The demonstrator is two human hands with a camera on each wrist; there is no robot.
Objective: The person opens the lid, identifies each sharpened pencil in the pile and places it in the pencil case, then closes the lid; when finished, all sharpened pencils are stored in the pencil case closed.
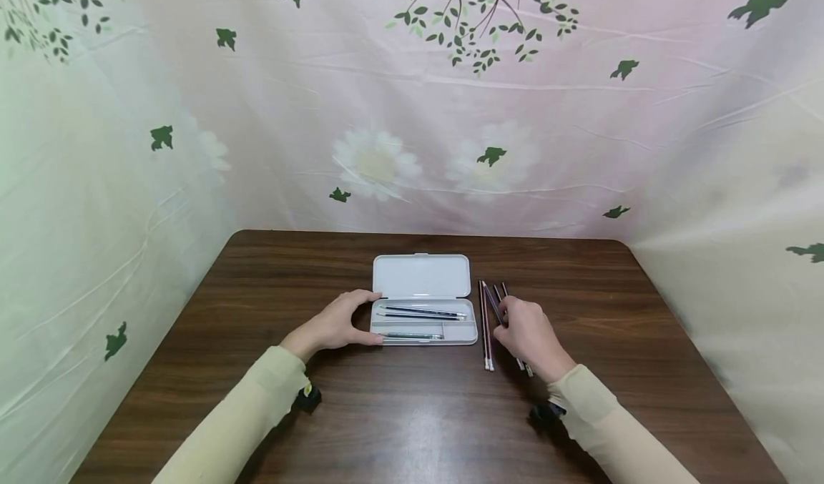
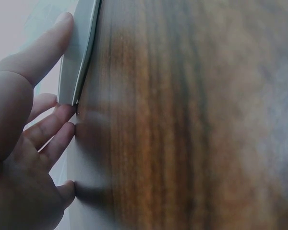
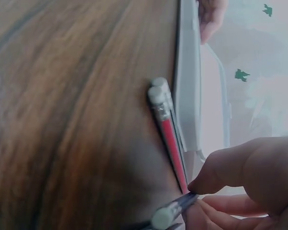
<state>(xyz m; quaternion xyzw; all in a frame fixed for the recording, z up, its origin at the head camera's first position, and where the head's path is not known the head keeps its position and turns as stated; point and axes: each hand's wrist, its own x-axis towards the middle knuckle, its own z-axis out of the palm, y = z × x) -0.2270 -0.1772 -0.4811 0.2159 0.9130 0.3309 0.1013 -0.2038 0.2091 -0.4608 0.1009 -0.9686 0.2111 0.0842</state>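
Observation:
An open white pencil case (image 1: pixel 421 277) lies on the table, its lid folded back. Dark pencils (image 1: pixel 421 317) rest in its rear compartment, and greenish pencils (image 1: pixel 412 336) in the front one. My left hand (image 1: pixel 335 321) holds the case's left end, thumb at the front corner and fingers around the back. To the right of the case, my right hand (image 1: pixel 531 334) pinches a dark pencil (image 1: pixel 493 304); its white eraser end (image 3: pixel 163 218) shows in the right wrist view. Two reddish pencils (image 1: pixel 486 334) lie between that hand and the case. More dark pencils (image 1: pixel 505 289) are partly hidden beneath the hand.
The dark wooden table (image 1: pixel 290 269) has rounded far corners. Behind it hangs a pale cloth (image 1: pixel 425 112) printed with leaves, flowers and green birds, and similar cloth covers both sides. Each wrist wears a black device (image 1: pixel 307 398).

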